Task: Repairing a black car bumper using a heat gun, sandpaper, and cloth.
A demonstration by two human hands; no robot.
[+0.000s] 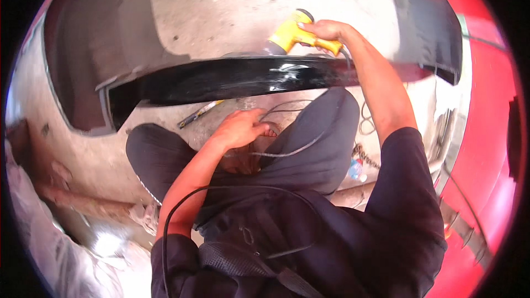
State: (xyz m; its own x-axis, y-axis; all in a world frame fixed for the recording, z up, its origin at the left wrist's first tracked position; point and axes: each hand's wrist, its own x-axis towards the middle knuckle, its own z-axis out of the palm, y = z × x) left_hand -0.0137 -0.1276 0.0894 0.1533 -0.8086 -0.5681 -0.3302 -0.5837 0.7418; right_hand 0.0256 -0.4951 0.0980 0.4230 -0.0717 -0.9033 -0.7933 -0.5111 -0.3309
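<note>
A yellow heat gun [287, 36] is held just beyond the far edge of a long, glossy black panel [221, 80], its nozzle angled down and to the left; whether it touches the panel cannot be told. The right hand [327, 30] is closed around the gun's handle, and the right forearm reaches across the panel. The panel runs crosswise in front of the person's knees and joins wide, dull grey ends at both sides. On the near side, the left hand [240, 128] is low between the bent legs, over a bare foot, its fingers somewhat bent; whether it grips anything is unclear. A thin cable [287, 155] loops beside it. A dark stick [197, 116] with a yellow end lies on the floor [221, 0], and a red car body [491, 94] curves along the right.
</note>
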